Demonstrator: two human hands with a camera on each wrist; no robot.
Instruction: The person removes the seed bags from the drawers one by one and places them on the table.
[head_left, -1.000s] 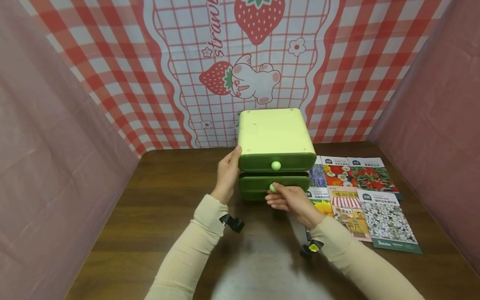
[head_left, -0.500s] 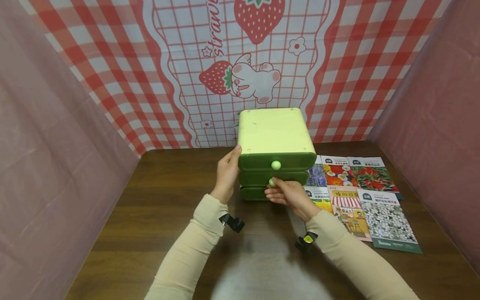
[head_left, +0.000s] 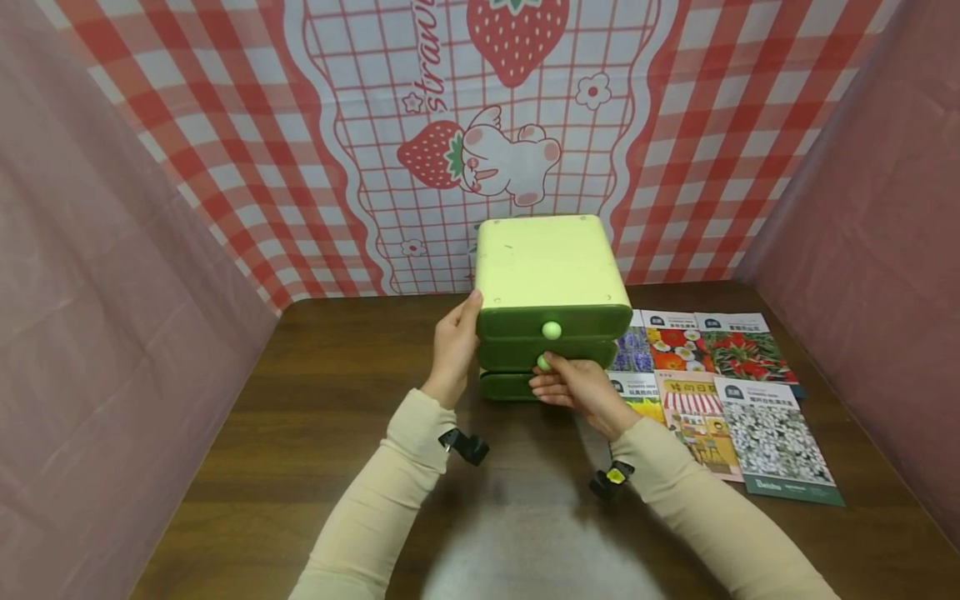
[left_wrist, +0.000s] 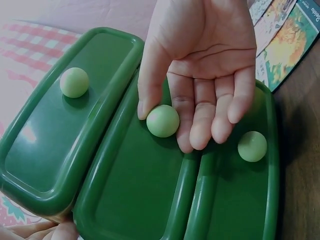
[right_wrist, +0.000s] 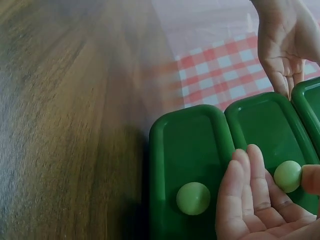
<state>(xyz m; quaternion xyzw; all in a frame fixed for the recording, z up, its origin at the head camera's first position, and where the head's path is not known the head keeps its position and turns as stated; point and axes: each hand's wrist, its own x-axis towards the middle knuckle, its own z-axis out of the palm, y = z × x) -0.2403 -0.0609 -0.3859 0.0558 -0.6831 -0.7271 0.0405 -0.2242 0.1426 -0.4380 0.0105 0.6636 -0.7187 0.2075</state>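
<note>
A small pale-yellow cabinet (head_left: 551, 260) has three green drawers stacked one above another, each with a round pale-green knob. My right hand (head_left: 583, 393) pinches the knob (left_wrist: 163, 121) of the middle drawer (head_left: 504, 355) between thumb and index finger. The other fingers of that hand extend loosely below the knob. My left hand (head_left: 454, 343) rests against the cabinet's left side near its front corner, its fingers fairly straight. The top drawer (head_left: 517, 324) and bottom drawer (head_left: 504, 387) are untouched. The bottom knob (right_wrist: 193, 198) shows in the right wrist view.
Several flower-picture packets lie on the wooden table (head_left: 337, 400) right of the cabinet, including a white-flower one (head_left: 778, 437) and an orange shop-front one (head_left: 697, 417). A red-checked strawberry cloth (head_left: 360, 208) hangs behind. Pink curtains (head_left: 847, 233) flank the table.
My right hand has pushed the middle drawer back into the cabinet, narrowing the gap under the top drawer and uncovering the bottom drawer's front. My left hand has stayed in place.
</note>
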